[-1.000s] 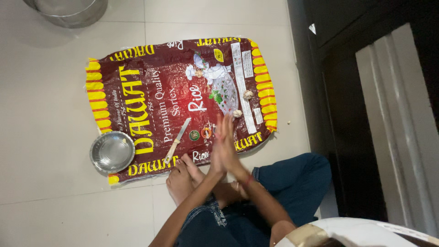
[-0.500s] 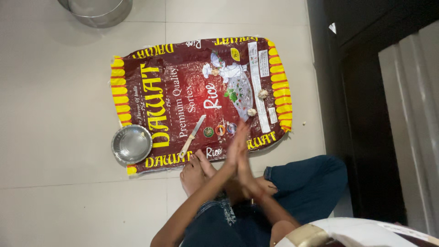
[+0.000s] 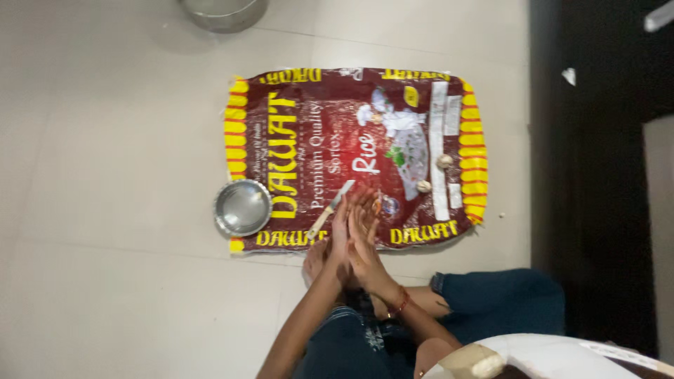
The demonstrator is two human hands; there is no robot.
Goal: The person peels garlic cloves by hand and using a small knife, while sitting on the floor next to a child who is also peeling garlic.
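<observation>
My left hand [image 3: 340,231] and my right hand [image 3: 365,235] are pressed palm to palm over the near edge of a dark red and yellow printed sack [image 3: 295,126] spread flat on the floor. Neither hand holds anything that I can see. A knife [image 3: 330,208] with a pale handle lies on the sack just left of my hands. A small round steel bowl [image 3: 242,207] sits on the sack's near left corner. Two small round pale objects [image 3: 444,161] [image 3: 423,186] lie on the sack to the right of my hands.
A large steel vessel [image 3: 223,10] stands at the top edge on the pale tiled floor [image 3: 105,140]. Dark furniture [image 3: 597,175] fills the right side. My bare foot [image 3: 314,258] and blue-clad legs [image 3: 491,302] are folded below the sack.
The view has shifted, so the sack and bowl appear further right. My hands stay pressed together, now a little lower over the sack's near edge.
</observation>
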